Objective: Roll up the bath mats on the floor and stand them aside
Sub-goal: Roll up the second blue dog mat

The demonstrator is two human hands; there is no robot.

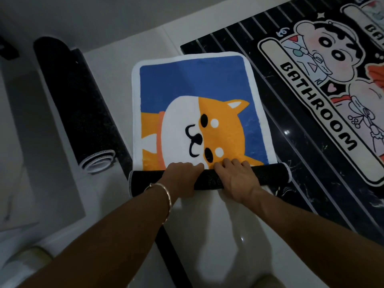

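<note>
A blue bath mat with an orange and white dog face lies flat on the floor in front of me. Its near end is rolled into a short black tube, dark backing outward. My left hand and my right hand lie side by side on top of that roll, fingers curled over its far edge against the printed face. A silver bracelet sits on my left wrist. A fully rolled black mat lies on its side to the left, its white-edged spiral end facing me.
A black mat with a cartoon figure and the word BATHROOM lies flat at the right on a dark marble strip. Another printed mat's corner overlaps it at top right. White floor tiles surround the mats.
</note>
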